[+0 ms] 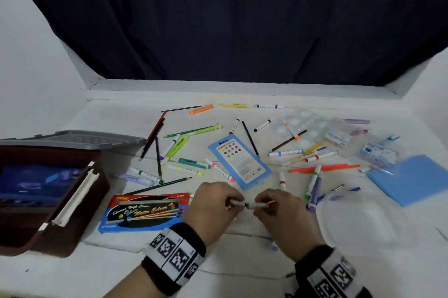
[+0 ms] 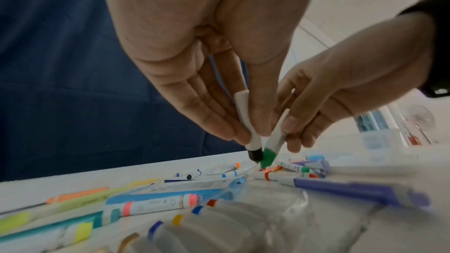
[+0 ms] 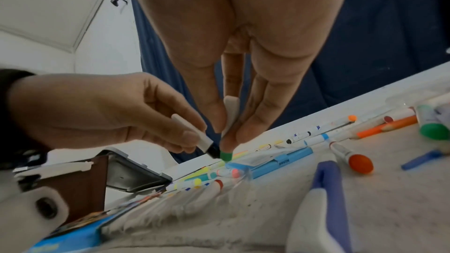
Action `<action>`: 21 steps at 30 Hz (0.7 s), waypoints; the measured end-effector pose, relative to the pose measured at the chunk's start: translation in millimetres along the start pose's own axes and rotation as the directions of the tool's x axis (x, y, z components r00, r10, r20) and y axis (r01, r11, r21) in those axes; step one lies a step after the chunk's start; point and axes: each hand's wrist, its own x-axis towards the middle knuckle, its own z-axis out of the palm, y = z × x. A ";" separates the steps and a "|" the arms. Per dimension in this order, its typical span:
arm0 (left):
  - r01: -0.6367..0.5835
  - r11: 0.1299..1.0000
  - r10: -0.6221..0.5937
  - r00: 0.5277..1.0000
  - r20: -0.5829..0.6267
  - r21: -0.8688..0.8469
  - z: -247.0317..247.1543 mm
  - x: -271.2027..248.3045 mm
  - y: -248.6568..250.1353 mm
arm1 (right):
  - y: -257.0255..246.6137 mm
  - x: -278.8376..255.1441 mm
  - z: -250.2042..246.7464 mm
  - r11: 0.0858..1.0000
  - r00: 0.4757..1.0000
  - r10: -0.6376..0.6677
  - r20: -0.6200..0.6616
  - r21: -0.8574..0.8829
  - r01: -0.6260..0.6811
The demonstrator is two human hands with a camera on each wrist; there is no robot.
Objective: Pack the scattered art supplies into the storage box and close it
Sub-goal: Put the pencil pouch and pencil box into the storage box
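So each hand's got one white marker pinched near its coloured end: the left hand (image 1: 213, 203) grips the black-tipped marker (image 2: 246, 132) between thumb and fingers, and the right hand (image 1: 278, 208) pinches the green-capped marker (image 2: 273, 138) the same way. The two ends are nearly touching just above the table (image 1: 242, 261). My guess is they're being lined up tip to tip so both can go in one fist, or maybe a cap is being sorted out. The close views are too smeared to say which.

The storage box (image 1: 48, 200) sits open off to the left, lid (image 1: 80, 139) flipped back, well apart from the hands, so the mouth is ready for a drop. Nearly everything else is still strewn about: the watercolour pack (image 1: 145, 211) just beside the left wrist, the blue paint case (image 1: 240, 162) behind the hands, a blue pad (image 1: 412, 179) far right. Early days, I'd say.
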 end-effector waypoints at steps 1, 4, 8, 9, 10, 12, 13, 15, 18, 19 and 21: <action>0.000 0.998 -0.002 1.000 0.029 0.061 1.3 5.9 0.0 | -1.8 2.1 1.2 0.999 1.000 -0.013 -0.010 -0.038 0.012; -0.001 0.970 -0.033 0.990 0.136 0.242 6.1 16.7 -3.2 | -3.8 10.7 7.7 0.995 0.999 -0.023 -0.042 -0.094 0.019; 0.001 0.959 -0.072 0.968 0.240 0.285 14.6 17.4 -9.8 | -3.0 16.1 18.7 0.987 0.999 -0.042 0.000 -0.157 0.042; 0.000 0.959 -0.075 0.965 0.253 0.282 15.6 16.5 -11.7 | -2.7 16.7 20.2 0.984 0.999 -0.044 0.017 -0.170 0.046; 0.001 0.961 -0.078 0.960 0.269 0.276 16.3 15.6 -13.6 | -2.1 17.4 21.1 0.983 0.999 -0.041 0.030 -0.178 0.045; -0.010 0.963 -0.076 0.949 0.306 0.269 16.7 13.1 -18.4 | -0.6 18.7 22.8 0.977 0.997 -0.031 0.067 -0.208 0.044; -0.019 0.962 -0.073 0.943 0.324 0.273 16.2 12.2 -21.3 | 0.5 19.4 24.1 0.971 0.995 -0.027 0.094 -0.232 0.048; -0.043 0.958 -0.062 0.934 0.352 0.282 15.8 10.6 -27.3 | 2.3 20.2 27.1 0.962 0.987 -0.027 0.155 -0.265 0.068; -0.078 0.958 -0.033 0.927 0.374 0.277 17.1 9.4 -30.8 | 4.5 21.1 31.4 0.946 0.975 -0.017 0.222 -0.312 0.088; -0.079 0.959 -0.028 0.928 0.372 0.271 17.9 9.4 -31.3 | 4.9 21.5 31.6 0.939 0.972 -0.015 0.235 -0.330 0.094; -0.075 0.961 -0.026 0.934 0.356 0.265 18.9 9.7 -31.8 | 5.3 22.5 31.7 0.926 0.964 -0.012 0.264 -0.362 0.111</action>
